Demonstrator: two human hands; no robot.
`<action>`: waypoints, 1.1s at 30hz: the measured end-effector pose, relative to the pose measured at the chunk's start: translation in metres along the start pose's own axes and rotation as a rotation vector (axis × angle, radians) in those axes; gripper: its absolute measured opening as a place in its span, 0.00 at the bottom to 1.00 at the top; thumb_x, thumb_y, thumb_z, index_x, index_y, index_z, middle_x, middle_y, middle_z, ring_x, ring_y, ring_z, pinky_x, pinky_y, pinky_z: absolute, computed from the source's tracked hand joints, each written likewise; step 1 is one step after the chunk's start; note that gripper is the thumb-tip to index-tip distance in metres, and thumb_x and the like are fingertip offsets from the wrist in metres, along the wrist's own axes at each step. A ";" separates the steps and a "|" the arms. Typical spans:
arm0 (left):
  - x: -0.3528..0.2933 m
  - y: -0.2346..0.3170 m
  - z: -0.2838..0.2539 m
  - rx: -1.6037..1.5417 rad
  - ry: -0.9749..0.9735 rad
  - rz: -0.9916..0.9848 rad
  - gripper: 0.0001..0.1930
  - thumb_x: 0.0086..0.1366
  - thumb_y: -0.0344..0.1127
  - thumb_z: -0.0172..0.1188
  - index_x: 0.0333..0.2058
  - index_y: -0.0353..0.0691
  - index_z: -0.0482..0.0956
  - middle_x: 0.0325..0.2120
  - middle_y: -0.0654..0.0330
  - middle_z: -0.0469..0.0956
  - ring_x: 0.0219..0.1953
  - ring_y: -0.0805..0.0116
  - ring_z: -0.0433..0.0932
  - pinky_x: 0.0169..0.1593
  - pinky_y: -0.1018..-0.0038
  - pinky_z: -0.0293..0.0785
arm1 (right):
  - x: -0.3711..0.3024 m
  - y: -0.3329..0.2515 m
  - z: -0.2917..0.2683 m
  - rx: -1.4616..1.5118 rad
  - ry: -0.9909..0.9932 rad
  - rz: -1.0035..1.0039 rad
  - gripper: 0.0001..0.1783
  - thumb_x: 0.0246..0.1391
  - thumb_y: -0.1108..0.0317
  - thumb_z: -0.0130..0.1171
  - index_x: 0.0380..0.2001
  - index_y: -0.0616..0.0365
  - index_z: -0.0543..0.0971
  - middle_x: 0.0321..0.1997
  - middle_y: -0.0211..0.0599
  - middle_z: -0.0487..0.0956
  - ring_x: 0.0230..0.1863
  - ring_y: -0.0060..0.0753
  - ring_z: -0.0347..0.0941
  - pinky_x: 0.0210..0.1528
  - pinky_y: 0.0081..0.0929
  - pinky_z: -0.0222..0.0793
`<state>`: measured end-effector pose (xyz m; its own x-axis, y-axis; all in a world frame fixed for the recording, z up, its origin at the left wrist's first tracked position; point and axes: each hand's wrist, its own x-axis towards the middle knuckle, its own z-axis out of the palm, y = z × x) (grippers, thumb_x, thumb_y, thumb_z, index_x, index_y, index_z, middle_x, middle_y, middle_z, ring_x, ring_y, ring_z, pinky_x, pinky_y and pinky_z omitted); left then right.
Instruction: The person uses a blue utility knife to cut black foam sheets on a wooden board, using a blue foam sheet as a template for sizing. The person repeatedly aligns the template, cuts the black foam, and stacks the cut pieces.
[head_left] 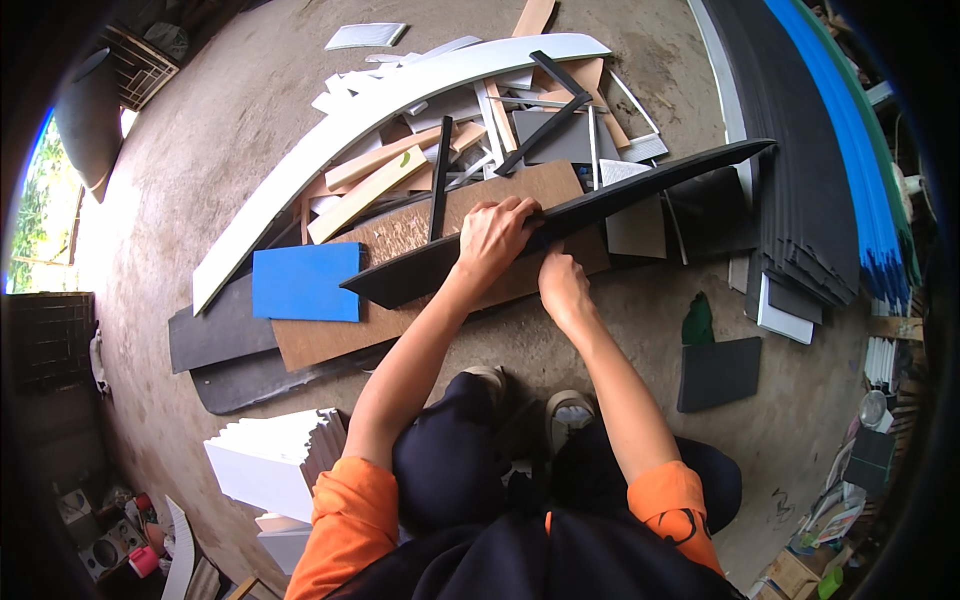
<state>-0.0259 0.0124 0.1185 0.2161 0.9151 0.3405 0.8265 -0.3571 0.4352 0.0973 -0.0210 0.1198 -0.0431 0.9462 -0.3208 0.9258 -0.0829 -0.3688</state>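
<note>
Head view showed the left hand clasping the black strip over the board, seemingly to steady it, the right hand curled tight just beside, contents hidden.

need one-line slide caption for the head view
Left hand on a long, flat black strip, right hand at its near edge, over a brown rectangular board.

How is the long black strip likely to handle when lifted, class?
The long black strip is probably fairly stiff, since its ends extend past the left hand and right hand without obvious droop. It may be light for its length, as it looks thin. Its longer stretch beyond the right hand could tip down.
</note>
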 end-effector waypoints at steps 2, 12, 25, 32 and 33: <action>0.002 -0.001 0.001 0.015 0.012 0.010 0.09 0.51 0.41 0.58 0.31 0.47 0.75 0.25 0.62 0.76 0.26 0.59 0.76 0.31 0.68 0.72 | 0.004 0.008 0.008 0.036 0.023 -0.018 0.10 0.54 0.71 0.37 0.35 0.67 0.65 0.30 0.59 0.75 0.36 0.55 0.73 0.36 0.42 0.73; 0.003 -0.002 -0.002 0.012 -0.003 -0.005 0.09 0.52 0.41 0.57 0.31 0.46 0.74 0.25 0.62 0.76 0.25 0.57 0.76 0.31 0.68 0.72 | 0.011 0.014 0.025 0.123 -0.018 0.013 0.13 0.55 0.66 0.40 0.39 0.64 0.65 0.32 0.58 0.75 0.39 0.57 0.71 0.39 0.46 0.70; 0.010 -0.003 0.003 0.069 -0.239 0.006 0.13 0.55 0.42 0.56 0.32 0.39 0.70 0.26 0.54 0.76 0.27 0.53 0.76 0.29 0.62 0.72 | 0.013 0.020 0.030 0.049 -0.068 0.020 0.13 0.55 0.67 0.41 0.38 0.67 0.67 0.32 0.54 0.76 0.37 0.49 0.74 0.37 0.37 0.73; 0.010 -0.001 0.004 0.114 -0.265 0.008 0.13 0.56 0.43 0.55 0.32 0.40 0.69 0.26 0.55 0.76 0.27 0.53 0.76 0.28 0.62 0.73 | 0.019 0.031 0.050 -0.090 -0.037 -0.063 0.13 0.55 0.70 0.38 0.38 0.67 0.69 0.36 0.53 0.75 0.36 0.48 0.75 0.35 0.35 0.73; 0.010 -0.002 0.005 0.114 -0.257 0.018 0.13 0.56 0.43 0.55 0.32 0.40 0.69 0.26 0.55 0.76 0.27 0.53 0.76 0.28 0.62 0.73 | 0.022 0.034 0.054 -0.073 -0.043 -0.066 0.14 0.55 0.70 0.37 0.39 0.67 0.69 0.36 0.53 0.75 0.37 0.49 0.74 0.36 0.36 0.73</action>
<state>-0.0227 0.0228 0.1173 0.3438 0.9315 0.1187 0.8714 -0.3636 0.3293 0.1077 -0.0203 0.0530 -0.1199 0.9345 -0.3353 0.9451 0.0041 -0.3266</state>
